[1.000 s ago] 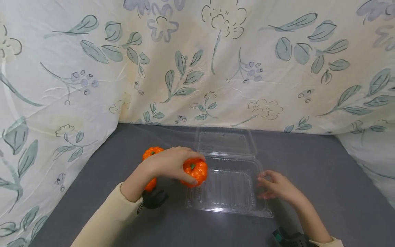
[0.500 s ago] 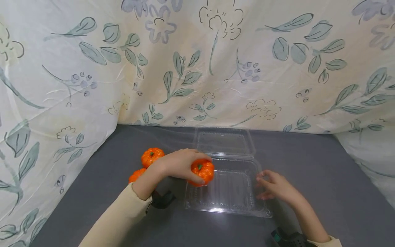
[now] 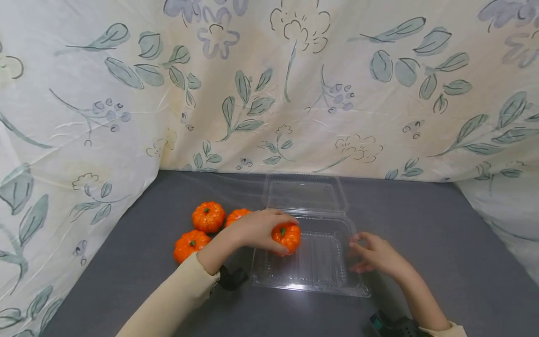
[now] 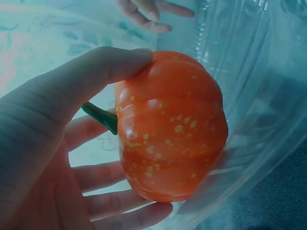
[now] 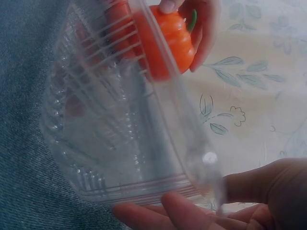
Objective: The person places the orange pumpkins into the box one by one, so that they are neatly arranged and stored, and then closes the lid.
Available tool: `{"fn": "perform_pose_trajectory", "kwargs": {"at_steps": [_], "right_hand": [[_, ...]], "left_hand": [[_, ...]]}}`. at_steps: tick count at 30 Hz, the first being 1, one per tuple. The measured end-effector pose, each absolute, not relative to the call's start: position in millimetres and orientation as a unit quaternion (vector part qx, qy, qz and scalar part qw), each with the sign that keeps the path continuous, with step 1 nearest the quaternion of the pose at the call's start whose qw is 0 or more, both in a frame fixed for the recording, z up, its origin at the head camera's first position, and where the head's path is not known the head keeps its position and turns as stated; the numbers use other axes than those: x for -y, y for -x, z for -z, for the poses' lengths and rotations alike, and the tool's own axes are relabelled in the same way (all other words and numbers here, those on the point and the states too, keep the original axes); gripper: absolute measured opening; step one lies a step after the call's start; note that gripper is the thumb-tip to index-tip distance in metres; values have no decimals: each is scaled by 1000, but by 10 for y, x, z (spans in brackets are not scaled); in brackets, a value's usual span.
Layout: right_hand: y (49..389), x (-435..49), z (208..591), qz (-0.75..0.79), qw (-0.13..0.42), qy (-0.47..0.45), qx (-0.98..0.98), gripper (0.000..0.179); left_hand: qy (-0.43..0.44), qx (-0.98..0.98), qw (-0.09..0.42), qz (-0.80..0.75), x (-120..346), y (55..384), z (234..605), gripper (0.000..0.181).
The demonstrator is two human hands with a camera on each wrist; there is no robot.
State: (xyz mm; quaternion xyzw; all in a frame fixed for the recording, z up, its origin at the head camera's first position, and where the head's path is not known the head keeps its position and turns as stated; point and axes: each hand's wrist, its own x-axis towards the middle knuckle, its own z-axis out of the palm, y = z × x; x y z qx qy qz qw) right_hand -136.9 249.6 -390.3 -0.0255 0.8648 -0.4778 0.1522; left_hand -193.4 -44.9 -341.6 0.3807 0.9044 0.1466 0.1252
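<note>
My left hand [image 3: 263, 229] grips a small orange toy pumpkin [image 3: 288, 239] with a green stem, thumb on one side and fingers on the other. It hovers over the left part of an open clear plastic clamshell container [image 3: 320, 262]. In the left wrist view the pumpkin [image 4: 172, 124] shows yellow specks, and the container wall lies close beside it. My right hand [image 3: 376, 255] holds the container's right edge. In the right wrist view its thumb and fingers [image 5: 180, 211] lie on either side of the clear rim.
Several more pumpkins lie to the left: one at the back [image 3: 208, 216], one in front [image 3: 191, 245], and another [image 3: 237, 216] partly hidden behind my left hand. The container's lid [image 3: 305, 194] lies folded back. A floral cloth [image 3: 269, 93] hangs behind the grey table [image 3: 421, 224].
My left hand has moved right with the pumpkin, further over the container. More of the pumpkins behind that arm has come into view. My right hand has stayed at the container's edge.
</note>
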Motion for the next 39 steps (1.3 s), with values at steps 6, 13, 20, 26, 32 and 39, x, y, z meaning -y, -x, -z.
{"fn": "perform_pose_trajectory", "kwargs": {"at_steps": [6,13,20,26,32,39], "right_hand": [[1372,-2497,3891,476,158,23,-865,32],[1369,-2489,3873,484,163,26,-859,31],[1379,-2486,3867,485,162,19,-859,31],[1409,-2505,3886,493,165,15,-854,31],[1413,-2516,3897,504,171,21,-846,30],[1399,-2512,3883,512,171,24,-841,29]], "left_hand": [[-388,-907,112,-119,402,1970,3496,62],[-392,-910,90,-102,381,1962,3599,61],[-383,-919,53,-78,358,1968,3704,62],[-377,-921,59,-81,347,1964,3728,64],[-361,-926,74,-88,342,1948,3715,69],[-357,-926,76,-93,350,1945,3728,70]]}}
